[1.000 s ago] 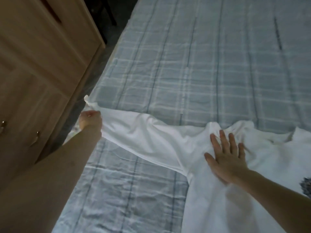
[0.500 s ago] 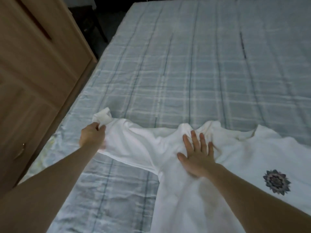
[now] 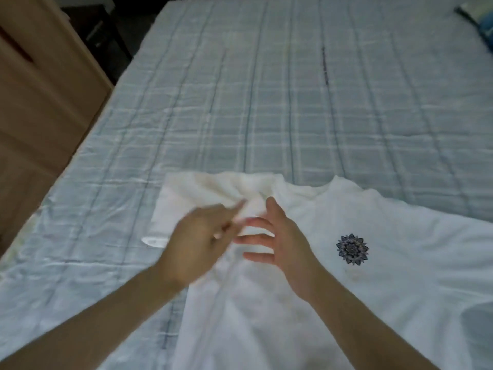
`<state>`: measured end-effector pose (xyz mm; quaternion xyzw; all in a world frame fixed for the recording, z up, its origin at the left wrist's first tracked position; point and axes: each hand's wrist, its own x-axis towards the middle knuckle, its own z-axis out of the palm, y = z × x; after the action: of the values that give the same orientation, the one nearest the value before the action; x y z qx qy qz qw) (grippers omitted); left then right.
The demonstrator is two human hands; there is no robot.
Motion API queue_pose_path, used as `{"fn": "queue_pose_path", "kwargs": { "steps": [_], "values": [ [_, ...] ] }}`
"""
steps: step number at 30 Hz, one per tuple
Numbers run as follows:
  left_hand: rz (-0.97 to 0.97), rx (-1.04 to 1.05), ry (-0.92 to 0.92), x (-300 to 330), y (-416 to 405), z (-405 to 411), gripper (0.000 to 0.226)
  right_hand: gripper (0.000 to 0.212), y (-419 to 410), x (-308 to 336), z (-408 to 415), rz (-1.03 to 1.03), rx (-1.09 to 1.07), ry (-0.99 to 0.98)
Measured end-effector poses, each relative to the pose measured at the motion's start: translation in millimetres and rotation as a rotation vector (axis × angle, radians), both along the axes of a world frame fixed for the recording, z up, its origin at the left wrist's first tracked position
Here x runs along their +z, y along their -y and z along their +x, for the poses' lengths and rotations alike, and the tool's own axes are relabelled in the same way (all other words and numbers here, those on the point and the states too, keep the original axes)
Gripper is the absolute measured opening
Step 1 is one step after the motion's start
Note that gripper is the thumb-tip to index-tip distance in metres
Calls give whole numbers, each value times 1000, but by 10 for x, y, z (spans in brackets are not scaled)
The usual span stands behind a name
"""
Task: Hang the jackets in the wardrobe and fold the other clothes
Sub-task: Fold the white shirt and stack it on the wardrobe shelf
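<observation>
Right under both hands lies the white shirt point(image 3: 306, 303), spread front-up on the bed point(image 3: 266, 102), its body running from the collar just beyond the fingertips back toward the person. From the head camera, the left sleeve point(image 3: 202, 198) is doubled in across the shoulder, a bunched band lying crosswise just ahead of the left hand point(image 3: 197, 247), with its cuff poking out to that hand's outer side. The left hand pinches a ridge of this cloth between thumb and curled fingers, though blur hides the exact grip. The right hand point(image 3: 282, 244) hovers beside it, fingers loosely spread and holding nothing, thumb up near the fold. Both are equally near the sleeve; the other sleeve stretches well off past the right hand, so that hand looks better placed for it. The cloth is thin, soft and creased, with a small dark flower print point(image 3: 352, 249) on the chest. The bedcover is a pale checked quilt; a wooden wardrobe point(image 3: 40, 116) stands off to the left.
</observation>
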<state>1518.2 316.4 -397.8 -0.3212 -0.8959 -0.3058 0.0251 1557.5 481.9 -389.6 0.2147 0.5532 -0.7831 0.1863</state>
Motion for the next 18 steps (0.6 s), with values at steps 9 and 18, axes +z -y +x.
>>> {"fn": "queue_pose_path", "kwargs": {
  "steps": [9,18],
  "values": [
    [190,-29,314,-416,-891,-73,28,12,-1310,-238,960,317,-239,139],
    [-446,148,513,-865,-645,-889,14,20,-2000,-606,1162,251,-370,249]
  ]
}}
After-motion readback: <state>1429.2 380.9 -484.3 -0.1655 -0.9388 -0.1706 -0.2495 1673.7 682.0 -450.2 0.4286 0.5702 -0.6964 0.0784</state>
